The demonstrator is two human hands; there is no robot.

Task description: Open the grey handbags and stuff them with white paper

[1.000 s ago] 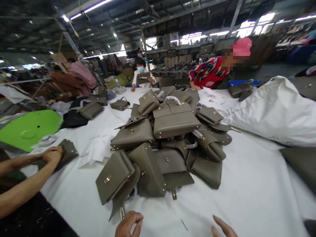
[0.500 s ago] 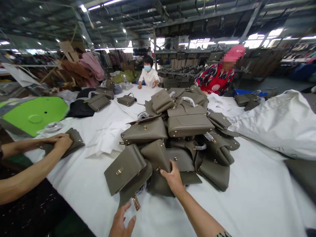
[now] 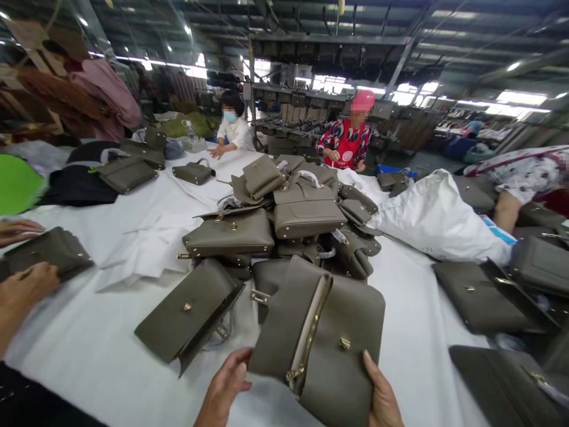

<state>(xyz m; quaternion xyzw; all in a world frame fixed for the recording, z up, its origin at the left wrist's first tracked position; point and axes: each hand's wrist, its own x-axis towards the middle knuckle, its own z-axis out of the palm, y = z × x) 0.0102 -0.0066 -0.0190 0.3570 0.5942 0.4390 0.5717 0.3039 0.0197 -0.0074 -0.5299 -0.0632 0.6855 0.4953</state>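
Note:
A dark olive handbag point(image 3: 342, 314) is in front of me, flap folded out and its gold zip showing. My right hand point(image 3: 384, 394) grips its lower right edge, thumb on the front below the gold turn lock. At the bag's lower left corner is my left hand point(image 3: 224, 385), fingers apart and slightly curled; whether they touch the bag I cannot tell. Another olive handbag point(image 3: 182, 314) lies to the left of it, its flap underneath. Behind rises a pile of similar handbags point(image 3: 309, 216) with plastic-wrapped handles.
A co-worker's hands point(image 3: 33, 284) handle a bag at the left. White sheets point(image 3: 146, 249) lie on the white-covered table point(image 3: 409, 320). A white sack point(image 3: 431, 213) and more bags point(image 3: 484, 296) are at the right. Two people stand across the table; another leans in at the right.
My right hand has taken a handbag from the pile and brought it nearer. My left hand has come up to that bag's corner. The view has turned to the right.

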